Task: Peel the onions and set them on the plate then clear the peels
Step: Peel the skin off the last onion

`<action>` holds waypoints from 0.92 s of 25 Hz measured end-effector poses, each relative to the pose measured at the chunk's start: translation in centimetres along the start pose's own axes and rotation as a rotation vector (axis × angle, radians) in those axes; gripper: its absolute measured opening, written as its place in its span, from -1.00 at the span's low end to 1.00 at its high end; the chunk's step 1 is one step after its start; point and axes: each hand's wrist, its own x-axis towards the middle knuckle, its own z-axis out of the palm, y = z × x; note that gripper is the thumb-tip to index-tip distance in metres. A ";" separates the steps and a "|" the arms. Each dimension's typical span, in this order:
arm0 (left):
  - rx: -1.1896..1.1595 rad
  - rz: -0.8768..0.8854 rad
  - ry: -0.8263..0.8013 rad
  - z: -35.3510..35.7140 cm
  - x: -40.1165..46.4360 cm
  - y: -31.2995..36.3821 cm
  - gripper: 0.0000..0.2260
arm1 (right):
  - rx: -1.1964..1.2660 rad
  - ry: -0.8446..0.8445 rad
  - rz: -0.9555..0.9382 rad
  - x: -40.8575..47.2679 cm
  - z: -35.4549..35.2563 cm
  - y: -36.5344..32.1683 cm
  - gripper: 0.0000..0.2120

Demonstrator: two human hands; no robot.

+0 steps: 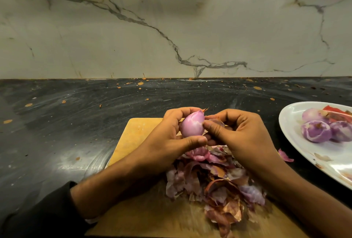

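In the center of the frame your left hand (171, 135) and right hand (236, 133) hold 1 onion (191, 126) between them, above the cutting board (133, 138). The board lies on the counter (76, 114) in the lower center. On the board, below your hands, you have the pile of peels (215, 184). At the right edge of the frame stands the plate (293, 142), with 3 peeled onions (316, 131) on it. 1 loose peel (284, 155) lies on the counter between board and plate. Behind the counter, across the upper half, rises the wall (171, 28).
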 end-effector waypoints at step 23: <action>-0.201 -0.083 0.025 -0.4 0.0 0.8 -0.60 | 0.060 0.012 0.017 0.0 -0.2 0.2 -0.92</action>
